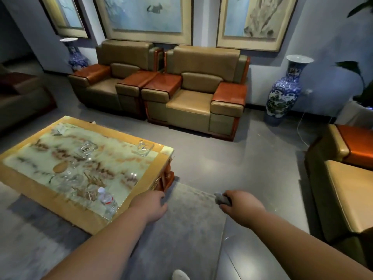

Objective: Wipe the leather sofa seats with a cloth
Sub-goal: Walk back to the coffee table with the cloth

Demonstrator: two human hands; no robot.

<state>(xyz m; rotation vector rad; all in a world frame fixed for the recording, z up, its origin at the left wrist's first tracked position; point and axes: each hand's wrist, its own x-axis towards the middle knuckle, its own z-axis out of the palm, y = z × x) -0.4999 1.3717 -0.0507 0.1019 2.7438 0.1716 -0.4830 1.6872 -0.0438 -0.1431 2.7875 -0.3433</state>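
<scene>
A: Item one, cloth (222, 199)?
B: Grey, bunched small, gripped in the right hand (240, 206), fingers curled round it; held over the floor, touching no seat.

A: Item two, sofa seat (352, 194)?
B: Tan leather, just to the right of that hand, its long axis running away from the viewer. Two more sofas (189, 102) stand well apart, beyond the far edge of the worktop (84, 221) (marble-topped, glassware on it).

A: Nearer hand?
B: The right, I judge.

A: Left hand (151, 205)?
B: Holds nothing; fingers loosely curled, near the worktop's right corner.
</scene>
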